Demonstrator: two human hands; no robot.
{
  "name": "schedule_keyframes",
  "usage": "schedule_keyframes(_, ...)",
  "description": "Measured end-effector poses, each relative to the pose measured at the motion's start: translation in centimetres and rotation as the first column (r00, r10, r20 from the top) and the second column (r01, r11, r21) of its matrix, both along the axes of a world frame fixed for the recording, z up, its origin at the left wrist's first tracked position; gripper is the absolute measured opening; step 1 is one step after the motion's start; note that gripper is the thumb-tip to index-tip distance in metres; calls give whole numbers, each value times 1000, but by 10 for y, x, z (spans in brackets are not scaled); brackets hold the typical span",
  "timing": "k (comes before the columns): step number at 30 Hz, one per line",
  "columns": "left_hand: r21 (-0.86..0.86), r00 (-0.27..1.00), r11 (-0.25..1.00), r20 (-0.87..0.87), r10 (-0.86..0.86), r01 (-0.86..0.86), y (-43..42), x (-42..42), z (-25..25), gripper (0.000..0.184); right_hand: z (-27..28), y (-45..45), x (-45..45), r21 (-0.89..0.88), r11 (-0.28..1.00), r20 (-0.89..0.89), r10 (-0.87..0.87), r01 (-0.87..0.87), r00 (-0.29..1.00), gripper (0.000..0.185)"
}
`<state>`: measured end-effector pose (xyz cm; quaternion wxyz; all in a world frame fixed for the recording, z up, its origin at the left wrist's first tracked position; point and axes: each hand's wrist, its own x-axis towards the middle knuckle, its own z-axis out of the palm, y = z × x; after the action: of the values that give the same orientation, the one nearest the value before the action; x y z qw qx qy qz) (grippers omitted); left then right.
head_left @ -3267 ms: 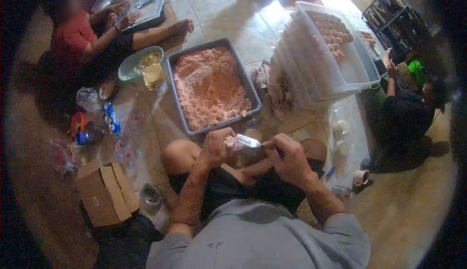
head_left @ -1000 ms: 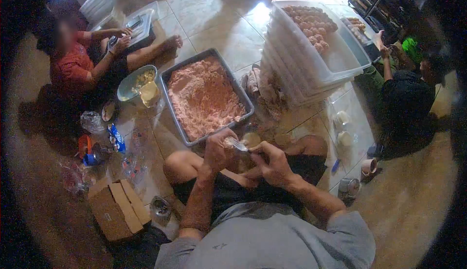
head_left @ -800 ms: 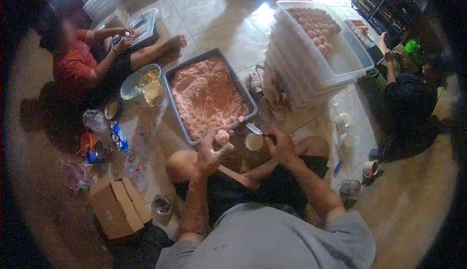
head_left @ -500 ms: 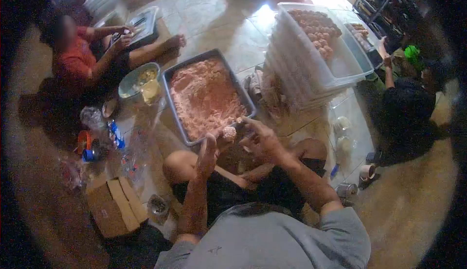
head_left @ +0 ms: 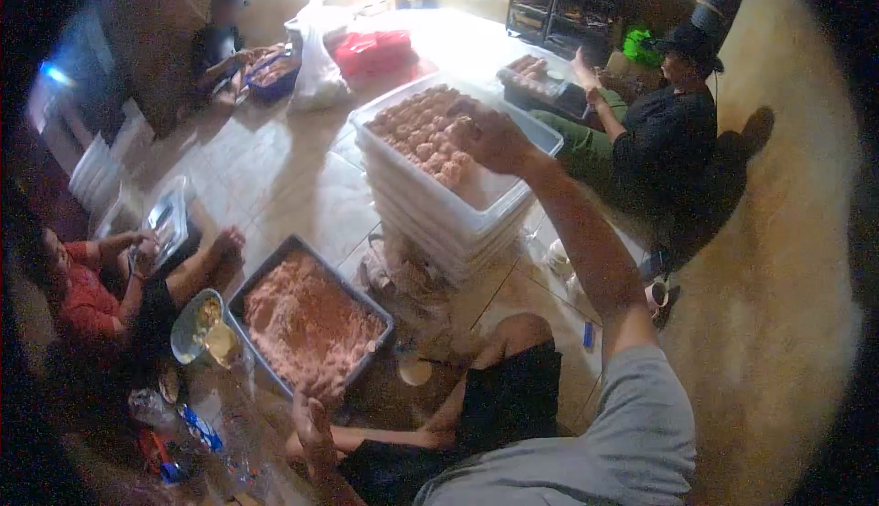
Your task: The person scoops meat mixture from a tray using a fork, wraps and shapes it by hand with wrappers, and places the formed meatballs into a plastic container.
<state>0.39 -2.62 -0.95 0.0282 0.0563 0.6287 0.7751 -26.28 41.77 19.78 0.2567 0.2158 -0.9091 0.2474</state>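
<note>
My right hand (head_left: 499, 142) reaches over the top tray (head_left: 490, 196) of a stack of clear plastic trays. Its fingers curl downward around a lumpy pinkish ball (head_left: 465, 123), mostly covered by the hand. Rows of similar meat-like balls (head_left: 423, 132) fill the tray's left part. My left hand (head_left: 314, 422) is at the near rim of a grey tub (head_left: 374, 303), its fingers curled. Pink minced mixture (head_left: 307, 314) fills the tub and blends with the left fingertips, so what they hold is unclear.
A green bowl (head_left: 186, 330) with yellowish food stands left of the tub. Cloth (head_left: 398, 272) lies beside the stack. One person in red (head_left: 90, 291) sits at left, another in black (head_left: 664, 135) at right, a third (head_left: 220, 53) at the back near a red bag (head_left: 374, 51).
The view has swung up and right. My right hand has moved from near the tub to over the tray stack. My left hand stays by the tub; the ball beside it is gone.
</note>
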Motion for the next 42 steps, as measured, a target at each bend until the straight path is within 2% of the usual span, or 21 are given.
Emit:
schedule_keyframes(2,73,969,977,159,188,-201,-4,11,-24,68,-48,47,-58,-50,997,-91,60,-65,994,19)
schedule_keyframes(4,55,975,984,152,161,-171,10,12,5,63,-66,63,-82,-90,986,-186,119,-138,975,18)
schedule_keyframes(5,37,977,988,161,142,-150,15,12,16,59,-68,62,-86,-366,929,188,130,-53,974,25)
schedule_keyframes(7,31,978,988,150,148,-154,13,11,1,54,-78,66,-97,-570,812,513,233,125,827,32)
schedule_keyframes(8,29,977,986,148,156,-162,15,10,0,49,-83,67,-102,-281,953,518,50,115,854,37)
schedule_keyframes(10,34,966,987,213,147,-158,17,8,-4,42,-92,72,-113,38,992,463,-125,121,877,42)
schedule_keyframes(13,-64,960,993,257,111,-98,31,1,6,39,-94,64,-114,-495,846,664,221,199,714,42)
schedule_keyframes(16,-144,939,985,318,133,-90,47,-5,2,34,-111,66,-124,-662,734,268,423,-153,866,39)
schedule_keyframes(18,-332,942,943,311,124,-14,47,-9,-35,30,-121,75,-135,-340,930,214,222,-141,951,33)
schedule_keyframes(19,-508,972,861,198,129,-10,67,-10,4,29,-111,75,-124,-12,998,216,60,-59,975,31)
schedule_keyframes(21,-579,977,813,198,73,57,69,-15,-31,37,-84,69,-99,656,752,13,-105,71,994,26)
schedule_keyframes(23,-658,996,751,89,10,51,74,-15,-51,37,-47,36,-53,593,799,-94,-55,100,994,22)
schedule_keyframes(25,-650,989,747,127,-70,137,71,-16,-93,33,-10,-43,37,-25,998,11,51,-50,999,14)
schedule_keyframes(27,-736,989,664,144,-31,128,80,-19,-107,30,-46,-75,81,-152,953,203,289,-261,936,7)
schedule_keyframes(29,-783,984,607,176,12,133,91,-23,-114,29,-93,-104,109,-58,799,284,588,-599,757,13)
schedule_keyframes(31,-904,995,420,97,28,77,102,-22,-118,23,-175,-117,135,-102,819,549,520,-565,654,15)
schedule_keyframes(33,-912,993,401,112,34,89,115,-17,-116,20,-199,-146,163,6,941,845,176,-339,505,24)
schedule_keyframes(36,-934,987,323,160,-6,153,129,-15,-148,11,-344,-125,164,-286,951,905,308,-117,294,32)
schedule_keyframes(37,-932,979,302,205,-20,201,132,-11,-154,10,-397,-114,157,107,892,951,36,-438,306,33)
schedule_keyframes(38,-927,968,280,247,-37,248,134,-10,-161,9,-420,-108,149,451,593,887,-217,-667,407,34)
schedule_keyframes(42,-937,994,330,102,-47,111,137,5,-207,11,-387,-114,147,486,614,855,-184,-622,486,33)
